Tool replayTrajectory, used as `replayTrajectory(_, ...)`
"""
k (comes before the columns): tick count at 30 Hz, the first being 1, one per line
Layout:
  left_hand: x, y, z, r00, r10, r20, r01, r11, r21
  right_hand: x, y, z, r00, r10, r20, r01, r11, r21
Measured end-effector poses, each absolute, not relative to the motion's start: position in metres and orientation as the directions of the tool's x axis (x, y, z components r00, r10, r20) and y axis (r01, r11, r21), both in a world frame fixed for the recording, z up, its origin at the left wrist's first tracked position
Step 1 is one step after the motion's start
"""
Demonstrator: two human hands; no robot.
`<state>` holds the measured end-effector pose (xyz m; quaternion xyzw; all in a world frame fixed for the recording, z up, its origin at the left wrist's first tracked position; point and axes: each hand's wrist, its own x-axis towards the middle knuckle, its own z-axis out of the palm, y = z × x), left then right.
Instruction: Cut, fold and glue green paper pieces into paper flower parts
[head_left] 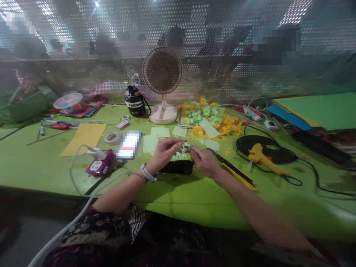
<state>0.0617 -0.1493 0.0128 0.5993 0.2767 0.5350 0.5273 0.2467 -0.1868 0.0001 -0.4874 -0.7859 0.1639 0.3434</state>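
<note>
My left hand [167, 151], with a pale watch strap on its wrist, is closed in a pinch at a small piece of light green paper [188, 144]. Facing it, my right hand [204, 160] is closed too, its fingertips by a tiny dark blue thing too small to name. Under both hands lie light green paper scraps [180, 155]. A black oblong case [178, 167] rests just in front of them on the green table. Light green paper squares [150, 143] lie beyond my left hand. To the right of my right hand is a yellow and black utility knife [239, 177].
A fan [162, 72] and a black jug [135, 103] stand at the back beside green and yellow paper flowers [204, 115]. On the right lies a yellow glue gun [265, 159] with its cord. A phone [129, 144], tape roll [112, 138] and purple power adapter [99, 163] are left.
</note>
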Motion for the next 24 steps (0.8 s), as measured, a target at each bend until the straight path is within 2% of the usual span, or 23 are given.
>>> replayTrajectory(5,0.062,-0.149,0.011,0.296,0.895,0.334,-0.187,-0.289,0.939,0.245,-0.188,0.003,-0.302,0.865,0.400,0.663,0.492,-0.564)
replayTrajectory(10,0.064,-0.153,0.011,0.350,0.891,0.290,-0.182,-0.239,0.954,0.243,-0.192,0.013,-0.213,0.880,0.425,0.534,0.469,-0.703)
replayTrajectory(12,0.064,-0.154,0.012,0.346,0.896,0.277,-0.191,-0.222,0.956,0.242,-0.193,0.014,-0.231,0.880,0.415,0.508,0.473,-0.720)
replayTrajectory(18,0.064,-0.152,0.011,0.319,0.913,0.256,-0.201,-0.199,0.959,0.241,-0.191,0.006,-0.231,0.801,0.553,0.622,0.558,-0.549)
replayTrajectory(24,0.063,-0.150,0.011,0.289,0.926,0.241,-0.168,-0.198,0.966,0.242,-0.191,0.006,-0.287,0.755,0.589,0.641,0.609,-0.467)
